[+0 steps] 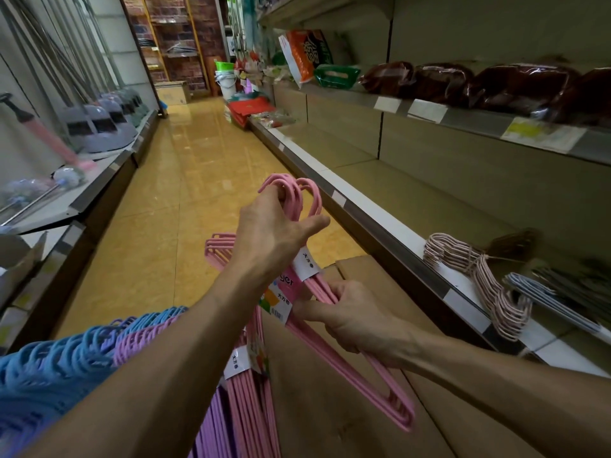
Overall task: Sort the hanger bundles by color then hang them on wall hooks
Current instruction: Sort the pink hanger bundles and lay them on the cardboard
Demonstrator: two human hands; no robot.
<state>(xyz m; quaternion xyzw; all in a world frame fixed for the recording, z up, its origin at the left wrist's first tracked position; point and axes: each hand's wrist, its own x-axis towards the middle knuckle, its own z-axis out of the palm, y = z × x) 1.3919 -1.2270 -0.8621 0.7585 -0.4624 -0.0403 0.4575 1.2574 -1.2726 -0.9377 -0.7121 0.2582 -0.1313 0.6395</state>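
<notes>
A pink hanger bundle [350,352] with white paper labels is held up over a cardboard box. My left hand [274,233] grips its hooks at the top. My right hand [357,319] grips the bundle's shoulder lower down. Under my left arm lie more bundles: blue ones [56,368] at the lower left, purple ones [211,421] and another pink bundle [251,401] beside them. On the low shelf at the right rest a pale pink bundle [489,285], a light blue bundle [542,295] and a grey bundle [582,285].
The cardboard box [330,408] stands below my hands in a shop aisle with a yellow tiled floor [185,180]. Shelving [463,133] with dark packaged goods runs along the right. Brooms and dustpans [99,123] line the left shelf. Buckets and baskets [231,84] crowd the far end.
</notes>
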